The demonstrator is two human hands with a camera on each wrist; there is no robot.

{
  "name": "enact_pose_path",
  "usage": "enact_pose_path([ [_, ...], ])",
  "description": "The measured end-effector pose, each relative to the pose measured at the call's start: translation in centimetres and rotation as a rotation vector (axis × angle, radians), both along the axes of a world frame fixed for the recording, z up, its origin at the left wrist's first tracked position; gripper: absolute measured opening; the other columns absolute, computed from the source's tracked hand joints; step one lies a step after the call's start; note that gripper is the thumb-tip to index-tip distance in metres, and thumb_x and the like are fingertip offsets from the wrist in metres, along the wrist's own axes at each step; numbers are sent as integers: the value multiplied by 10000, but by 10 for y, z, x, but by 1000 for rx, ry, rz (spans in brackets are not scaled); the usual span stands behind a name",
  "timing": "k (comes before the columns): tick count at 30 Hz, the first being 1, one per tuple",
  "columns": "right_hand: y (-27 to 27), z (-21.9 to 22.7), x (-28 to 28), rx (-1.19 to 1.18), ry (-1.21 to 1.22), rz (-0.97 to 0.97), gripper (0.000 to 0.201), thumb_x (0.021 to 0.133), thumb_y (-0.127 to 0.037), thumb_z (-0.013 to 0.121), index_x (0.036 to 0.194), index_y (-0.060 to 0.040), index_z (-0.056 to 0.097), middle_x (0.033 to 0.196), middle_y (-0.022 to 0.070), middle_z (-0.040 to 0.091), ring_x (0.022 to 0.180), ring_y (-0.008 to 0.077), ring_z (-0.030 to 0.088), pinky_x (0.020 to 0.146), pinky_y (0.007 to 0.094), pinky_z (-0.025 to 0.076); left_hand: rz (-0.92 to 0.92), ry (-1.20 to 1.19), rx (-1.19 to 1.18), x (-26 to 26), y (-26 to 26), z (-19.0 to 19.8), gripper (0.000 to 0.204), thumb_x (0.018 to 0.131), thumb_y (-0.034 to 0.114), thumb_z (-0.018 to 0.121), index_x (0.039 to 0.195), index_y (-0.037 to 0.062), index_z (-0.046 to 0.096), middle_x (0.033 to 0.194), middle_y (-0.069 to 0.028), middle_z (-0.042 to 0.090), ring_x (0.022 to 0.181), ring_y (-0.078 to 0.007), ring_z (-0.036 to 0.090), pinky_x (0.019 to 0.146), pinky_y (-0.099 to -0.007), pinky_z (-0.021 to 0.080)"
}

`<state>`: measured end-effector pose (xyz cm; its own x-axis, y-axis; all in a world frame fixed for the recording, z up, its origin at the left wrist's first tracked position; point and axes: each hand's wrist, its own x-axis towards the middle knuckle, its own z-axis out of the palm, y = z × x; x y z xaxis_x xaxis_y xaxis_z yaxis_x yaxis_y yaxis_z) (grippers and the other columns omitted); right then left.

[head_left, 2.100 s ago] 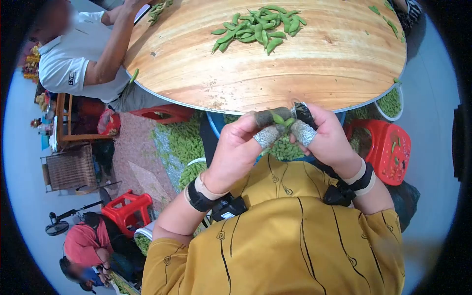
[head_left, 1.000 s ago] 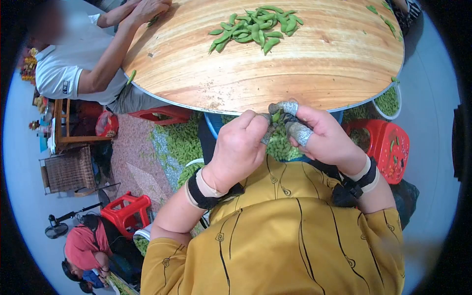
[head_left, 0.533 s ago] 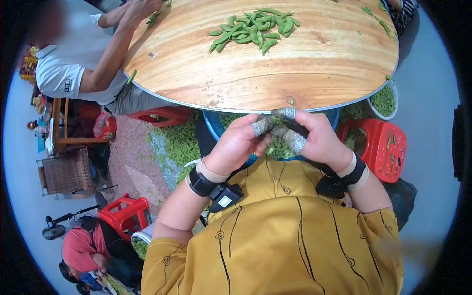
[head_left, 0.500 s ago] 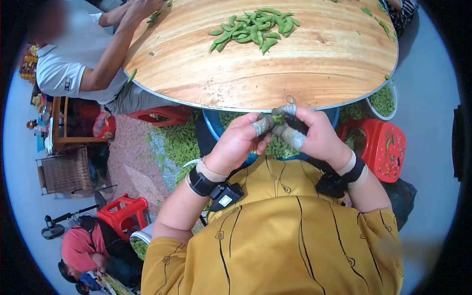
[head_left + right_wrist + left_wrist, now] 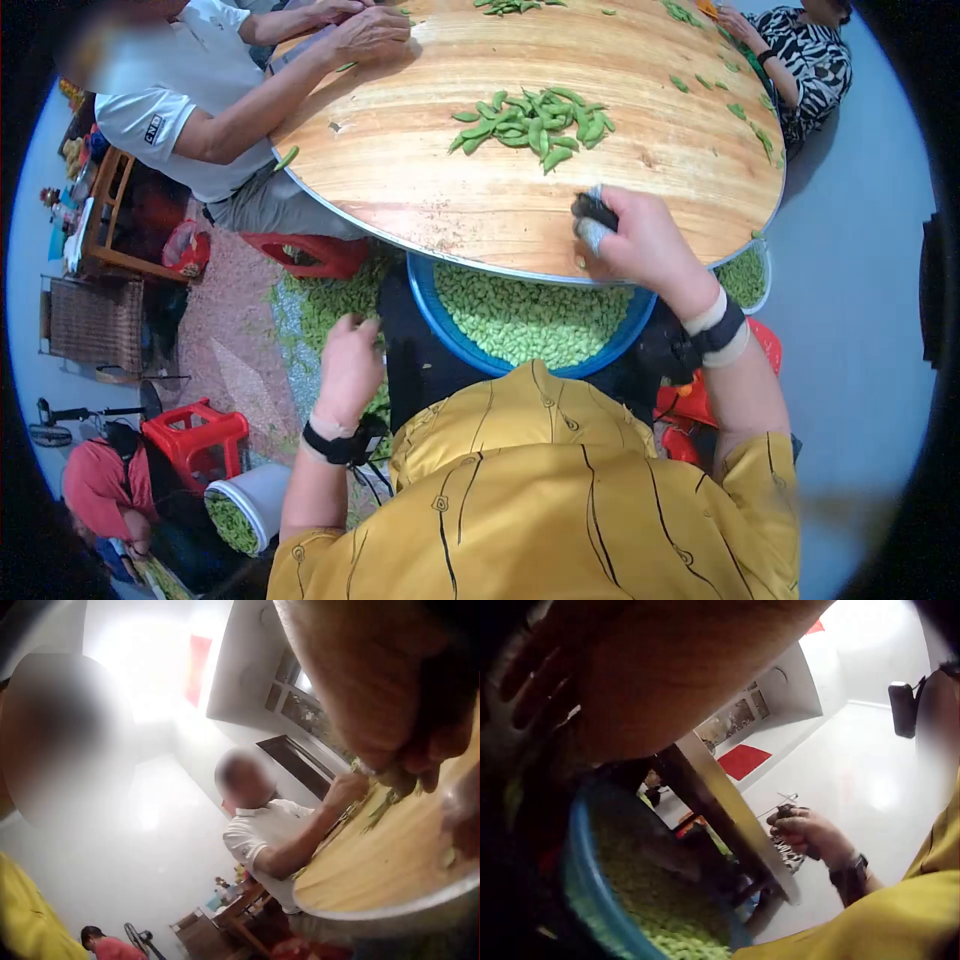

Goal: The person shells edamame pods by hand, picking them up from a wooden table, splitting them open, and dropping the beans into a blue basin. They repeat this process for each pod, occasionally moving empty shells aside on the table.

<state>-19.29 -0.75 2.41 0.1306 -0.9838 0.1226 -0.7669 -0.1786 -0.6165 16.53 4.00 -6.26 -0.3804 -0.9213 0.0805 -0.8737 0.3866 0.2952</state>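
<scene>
My right hand (image 5: 622, 235) rests on the near edge of the round wooden table (image 5: 420, 170), its fingers (image 5: 592, 234) wrapped in grey tape and curled round a small dark tool (image 5: 592, 209). The left wrist view shows the same hand (image 5: 810, 832) at the table rim. A pile of green edamame pods (image 5: 530, 120) lies on the table beyond it. My left hand (image 5: 350, 355) hangs low on the left with relaxed fingers and holds nothing. Under the table edge stands a blue basin (image 5: 425, 300) full of shelled beans (image 5: 530, 320). It also shows in the left wrist view as the basin (image 5: 581, 892).
A person in a white shirt (image 5: 170, 100) works at the table's far left, seen too in the right wrist view (image 5: 262, 832). Another sits at the far right (image 5: 800, 60). Green pods litter the floor (image 5: 320, 300). Red stools (image 5: 195, 440) and a white bucket (image 5: 245, 500) stand nearby.
My hands have come apart. The left dropped down to the left and is now empty. The right rose onto the table edge. The view tilted, uncovering the basin of beans.
</scene>
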Motion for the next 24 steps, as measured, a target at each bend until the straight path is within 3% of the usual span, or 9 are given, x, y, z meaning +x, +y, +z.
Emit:
enact_pose_path([
  [2, -29, 0, -5, -131, 183, 0, 151, 749, -134, 609, 854, -32, 571, 768, 215, 609, 727, 402, 592, 650, 460, 477, 44, 28, -49, 10, 3, -2, 228, 799, 83, 615, 1012, 2, 626, 829, -200, 633, 760, -362, 616, 706, -366, 497],
  [3, -44, -2, -6, -132, 185, 1, 151, 749, -134, 609, 854, -32, 571, 768, 215, 609, 727, 402, 592, 650, 460, 477, 45, 30, -50, 7, 0, 2, 228, 799, 83, 615, 1012, 2, 626, 829, -200, 633, 760, -362, 616, 706, -366, 497],
  [5, -66, -10, -9, -195, 244, 7, 160, 737, -109, 601, 879, -41, 570, 792, 210, 616, 749, 402, 593, 671, 472, 482, 108, 357, 403, -4, -3, 18, 208, 795, 69, 610, 989, -2, 633, 819, -184, 625, 770, -347, 617, 712, -371, 494],
  [7, -78, -13, -12, -185, 229, 36, 174, 737, -89, 595, 901, -37, 565, 798, 216, 614, 760, 402, 591, 682, 474, 480, 90, 455, 399, -28, -12, 33, 181, 800, 66, 600, 964, 3, 639, 807, -171, 613, 766, -334, 616, 699, -369, 490],
  [9, -81, -13, -15, -250, 282, 72, 165, 741, -76, 591, 899, -33, 570, 793, 220, 610, 768, 407, 588, 689, 471, 479, -30, 464, 399, -53, -24, 55, 192, 830, 86, 582, 996, 16, 648, 844, -152, 631, 772, -272, 618, 704, -336, 479],
  [11, -82, -12, -20, -185, 311, 85, 160, 744, -76, 590, 898, -33, 577, 799, 218, 609, 773, 408, 587, 690, 470, 478, -177, 512, 325, -78, -37, 67, 180, 830, 78, 580, 985, 22, 650, 845, -146, 629, 776, -266, 621, 700, -331, 482],
  [15, -86, -13, -26, -102, 263, 105, 144, 752, -84, 590, 884, -28, 593, 803, 215, 598, 776, 406, 580, 688, 477, 473, -388, 624, 154, -127, -59, 77, 171, 817, 60, 586, 970, 9, 645, 855, -156, 625, 797, -319, 614, 698, -357, 495],
  [21, -85, -23, -33, -266, 302, 113, 149, 769, -129, 588, 878, -29, 595, 787, 218, 581, 761, 406, 567, 683, 488, 456, -403, 547, 132, -159, -66, 75, 233, 778, 37, 593, 1009, 13, 620, 904, -157, 604, 830, -336, 608, 709, -368, 499],
  [24, -66, -17, -35, -197, 271, 132, 164, 769, -160, 607, 860, -26, 590, 778, 217, 587, 754, 408, 573, 661, 473, 457, -307, 626, 35, -167, -60, 71, 322, 758, 14, 594, 1080, 11, 586, 971, -172, 590, 862, -342, 602, 736, -371, 501],
])
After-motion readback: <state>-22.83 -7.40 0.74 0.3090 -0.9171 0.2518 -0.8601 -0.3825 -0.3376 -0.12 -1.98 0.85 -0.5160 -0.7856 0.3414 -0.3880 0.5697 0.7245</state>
